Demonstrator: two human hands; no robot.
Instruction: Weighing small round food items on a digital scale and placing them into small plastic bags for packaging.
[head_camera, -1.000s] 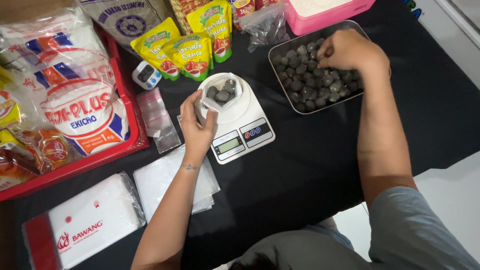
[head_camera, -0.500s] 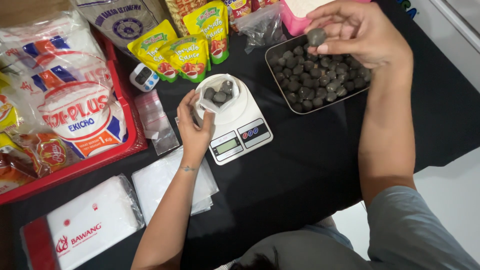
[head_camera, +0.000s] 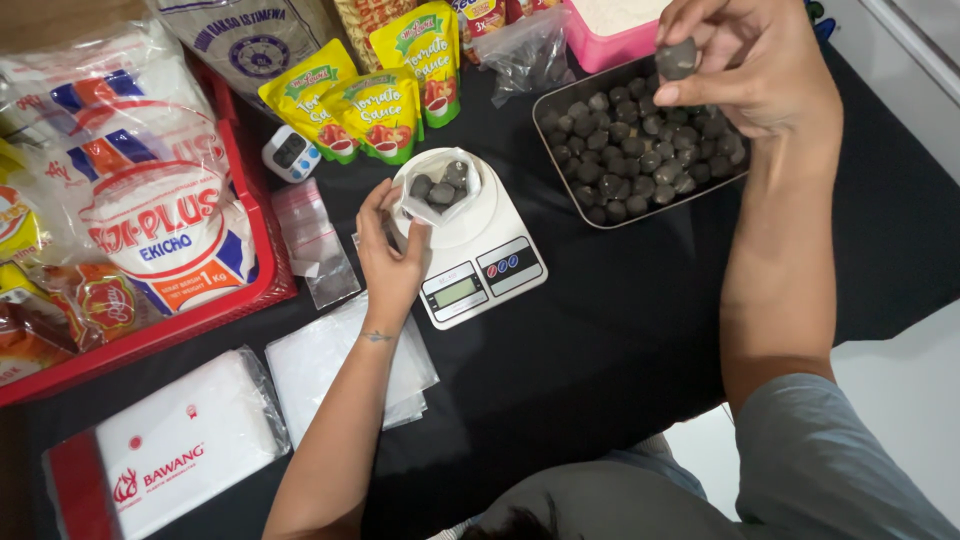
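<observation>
Right hand (head_camera: 750, 70) raised over the metal tray (head_camera: 735, 180) of dark nuts, grip closed on one dark nut (head_camera: 677, 58). Left hand (head_camera: 392, 258) beside the white scale (head_camera: 480, 250) on the black tabletop (head_camera: 620, 330), grip pinching the small clear bag (head_camera: 440, 185) open on the scale's plate.

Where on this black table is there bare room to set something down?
The biggest bare patch of black cloth lies in front of the metal tray and right of the white scale, down to the near edge. The left side is crowded: red basket, stacked clear bags, white packet. The back edge is packed with sauce pouches.
</observation>
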